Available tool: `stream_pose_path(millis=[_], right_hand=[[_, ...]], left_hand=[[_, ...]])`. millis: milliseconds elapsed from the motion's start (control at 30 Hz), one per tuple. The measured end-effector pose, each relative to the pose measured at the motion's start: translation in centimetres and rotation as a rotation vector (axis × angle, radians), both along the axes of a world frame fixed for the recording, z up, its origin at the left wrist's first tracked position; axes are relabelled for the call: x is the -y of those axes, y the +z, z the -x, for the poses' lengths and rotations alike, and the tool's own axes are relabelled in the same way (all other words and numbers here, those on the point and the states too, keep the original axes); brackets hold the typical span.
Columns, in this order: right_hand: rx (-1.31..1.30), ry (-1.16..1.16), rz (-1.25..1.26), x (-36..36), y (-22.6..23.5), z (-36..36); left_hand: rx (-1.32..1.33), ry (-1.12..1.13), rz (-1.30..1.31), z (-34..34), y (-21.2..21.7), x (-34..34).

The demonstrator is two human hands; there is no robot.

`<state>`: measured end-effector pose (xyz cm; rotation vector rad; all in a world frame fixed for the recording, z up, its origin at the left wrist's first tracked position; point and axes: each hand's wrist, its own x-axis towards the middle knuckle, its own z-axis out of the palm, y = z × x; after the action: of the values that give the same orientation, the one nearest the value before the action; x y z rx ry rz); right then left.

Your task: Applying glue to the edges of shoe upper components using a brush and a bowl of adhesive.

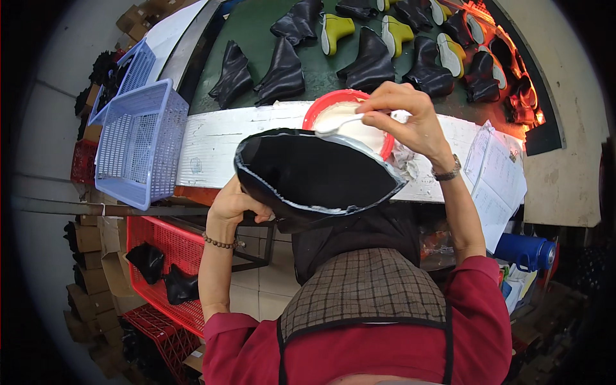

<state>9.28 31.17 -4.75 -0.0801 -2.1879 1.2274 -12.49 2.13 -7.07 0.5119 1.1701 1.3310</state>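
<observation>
My left hand (237,202) grips a black boot upper (289,138) from the left. Its wide opening faces up toward me, and a pale whitish band runs around the rim. Between the thumb and fingers of my right hand (407,119) is a small white brush (341,123); its tip touches the far rim of the upper. Just beyond stands a red bowl (312,112) holding a creamy white paste (359,131), partly hidden by the upper and my right hand.
Black boots (282,74) and yellow-green shoe forms (336,32) stand on the green conveyor (256,25), which glows orange at far right. Blue baskets (138,138) and a red crate (160,295) are at left. Papers (497,173) and a blue flask (526,251) lie right.
</observation>
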Motion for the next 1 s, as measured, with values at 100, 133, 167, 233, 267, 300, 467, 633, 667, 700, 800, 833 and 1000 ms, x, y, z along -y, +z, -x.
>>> stream_pose_path(millis=[100, 133, 167, 233, 267, 300, 467, 633, 667, 700, 800, 833, 1000], right_hand=[[0.008, -0.019, -0.113, 0.1, 0.7, -1.1], [0.010, -0.015, -0.114, -0.1, 0.9, -1.1], [0.056, -0.022, -0.214, -0.3, 1.2, -1.1], [0.102, -0.028, -0.315, -0.6, 1.6, -0.9], [0.096, -0.007, -0.326, -0.6, 1.7, -0.5], [0.089, 0.013, -0.338, -0.6, 1.8, -0.1], [0.037, 0.060, -0.416, 0.1, 2.1, 2.7], [-0.070, 0.020, -0.410, -0.4, 1.3, 3.4], [-0.041, 0.005, -0.389, -0.8, 1.1, 3.0], [-0.011, 0.001, -0.365, -1.1, 0.8, 2.7], [0.025, -0.138, -0.250, -2.9, -1.6, 1.4], [0.000, -0.236, -0.098, -3.7, -3.1, 1.0], [0.133, -0.508, 0.561, -6.7, -14.1, -3.0]], left_hand=[[0.024, -0.068, 0.000, -0.3, -0.2, -0.6], [0.024, -0.119, 0.004, -0.5, -0.2, -0.8], [0.038, -0.160, 0.021, -0.6, -0.3, -1.1], [0.017, -0.181, 0.042, -1.2, -0.1, -1.5], [-0.008, -0.201, 0.062, -1.5, 0.0, -1.7], [0.043, -0.235, 0.047, -1.5, -0.1, -1.9], [0.111, -0.288, 0.105, -2.5, -0.1, -3.3], [0.079, -0.194, 0.118, -1.2, 0.5, -2.3], [0.036, -0.192, 0.097, -0.6, 0.6, -1.9], [0.073, -0.193, 0.060, -0.2, 0.5, -1.7], [-0.015, -0.040, 0.097, 0.7, 1.6, -2.5], [-0.026, -0.015, 0.068, 1.7, 1.5, -2.8], [-0.353, 0.299, -0.021, 10.6, 0.5, -8.8]])
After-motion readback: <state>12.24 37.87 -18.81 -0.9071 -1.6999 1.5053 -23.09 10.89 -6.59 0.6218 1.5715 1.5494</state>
